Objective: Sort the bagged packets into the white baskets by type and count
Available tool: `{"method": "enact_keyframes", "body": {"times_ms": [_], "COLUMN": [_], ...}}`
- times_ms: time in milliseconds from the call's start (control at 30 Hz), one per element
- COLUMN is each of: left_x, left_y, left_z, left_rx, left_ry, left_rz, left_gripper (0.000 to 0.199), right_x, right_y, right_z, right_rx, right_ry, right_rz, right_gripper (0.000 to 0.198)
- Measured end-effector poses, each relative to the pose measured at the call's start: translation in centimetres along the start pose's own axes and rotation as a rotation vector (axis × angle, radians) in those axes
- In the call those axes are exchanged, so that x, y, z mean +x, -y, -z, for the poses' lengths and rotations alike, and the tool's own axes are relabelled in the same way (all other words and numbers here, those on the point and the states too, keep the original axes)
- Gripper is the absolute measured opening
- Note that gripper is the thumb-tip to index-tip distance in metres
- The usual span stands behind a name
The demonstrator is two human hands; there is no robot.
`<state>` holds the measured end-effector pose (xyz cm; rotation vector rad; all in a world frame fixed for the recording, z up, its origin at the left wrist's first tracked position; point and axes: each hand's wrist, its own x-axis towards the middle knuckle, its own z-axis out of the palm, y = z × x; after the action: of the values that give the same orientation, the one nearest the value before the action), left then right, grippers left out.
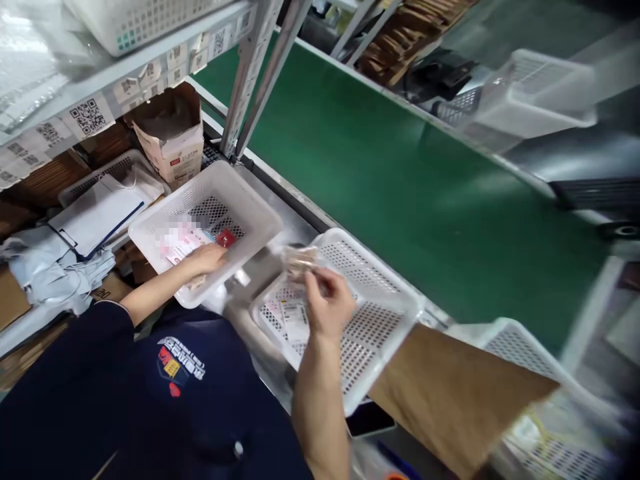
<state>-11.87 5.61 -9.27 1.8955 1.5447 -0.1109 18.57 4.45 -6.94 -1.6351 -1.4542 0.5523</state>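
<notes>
My right hand [330, 300] pinches a small clear plastic bag [300, 262] with brownish contents, above the right white basket [395, 293]. In that basket lies a white printed label or slip [295, 319]. My left hand [210, 259] reaches down into the left white basket [257, 217]. Its fingers are mostly hidden, beside white-and-pink printed papers [183, 243] and a small red packet [226, 238]. Whether it grips anything does not show.
A green conveyor belt [400, 180] runs behind the baskets. Brown paper or cardboard [450, 393] sticks out at the right basket's side, near a dark phone-like object [370, 420]. At left stand a shelf with QR labels [90, 117], an open carton [175, 143] and a clipboard [100, 217].
</notes>
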Motion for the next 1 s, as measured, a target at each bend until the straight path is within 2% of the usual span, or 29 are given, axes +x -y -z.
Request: {"method": "enact_keyframes", "body": {"times_ms": [67, 133, 167, 200, 267, 333, 400, 433, 500, 567, 633, 733, 800, 900, 967, 1000], "left_x": [-0.9, -1.5, -1.8, -1.9, -1.8, -1.5, -1.2, -1.4, -2.3, -4.3, -6.8, -9.8, -10.3, -9.1, -7.9, -7.3], "left_y": [1.8, 3.9, 4.9, 5.8, 7.0, 7.3, 7.2, 7.1, 7.3, 8.3, 10.3, 14.3, 16.7, 18.3, 18.1, 17.7], "left_z": [1.0, 2.1, 2.7, 3.1, 3.5, 3.6, 3.5, 3.5, 3.7, 4.1, 4.8, 5.8, 5.9, 5.3, 4.3, 3.8], "left_rx": [0.063, 0.148, 0.181, 0.196, 0.172, 0.126, 0.09, 0.067, 0.015, -0.048, -0.075, -0.061, -0.142, -0.31, -0.327, -0.315], "left_ry": [-0.09, -0.154, -0.149, -0.119, -0.045, -0.031, -0.09, -0.136, -0.259, -0.41, -0.597, -0.903, -0.934, -0.843, -0.865, -0.885], "left_rz": [0.034, 0.138, 0.215, 0.298, 0.461, 0.594, 0.689, 0.724, 0.746, 0.709, 0.619, 0.442, 0.334, 0.315, 0.359, 0.374], "left_gripper": [0.061, 0.082, 0.094, 0.105, 0.127, 0.14, 0.132, 0.118, 0.077, 0.039, 0.018, 0.019, 0.017, 0.016, 0.021, 0.023], "right_x": [-1.3, -1.8, -1.7, -1.4, -0.3, 0.8, 1.5, 1.6, 1.2, 0.4, -0.4, -0.4, 0.5, 2.7, 4.1, 4.5], "right_y": [-2.1, -3.0, -2.7, -1.9, 1.1, 4.9, 8.2, 9.3, 10.2, 9.5, 8.1, 6.8, 7.0, 7.8, 7.0, 5.9], "right_z": [3.0, 4.4, 4.1, 3.0, -1.3, -7.6, -14.2, -17.0, -21.2, -23.1, -23.5, -23.1, -22.8, -20.6, -16.7, -14.0], "right_rx": [-0.188, -0.398, -0.461, -0.479, -0.426, -0.395, -0.517, -0.555, -0.631, -0.662, -0.656, -0.604, -0.564, -0.48, -0.348, -0.261], "right_ry": [-0.217, -0.262, -0.23, -0.16, 0.095, 0.521, 0.887, 0.955, 1.015, 1.012, 0.997, 0.952, 0.91, 0.815, 0.598, 0.419], "right_rz": [0.002, 0.044, 0.089, 0.145, 0.252, 0.304, 0.225, 0.195, 0.125, 0.087, 0.091, 0.121, 0.117, 0.105, 0.132, 0.153], "right_gripper": [0.041, 0.048, 0.053, 0.055, 0.048, 0.041, 0.043, 0.045, 0.056, 0.068, 0.07, 0.056, 0.043, 0.03, 0.027, 0.025]}}
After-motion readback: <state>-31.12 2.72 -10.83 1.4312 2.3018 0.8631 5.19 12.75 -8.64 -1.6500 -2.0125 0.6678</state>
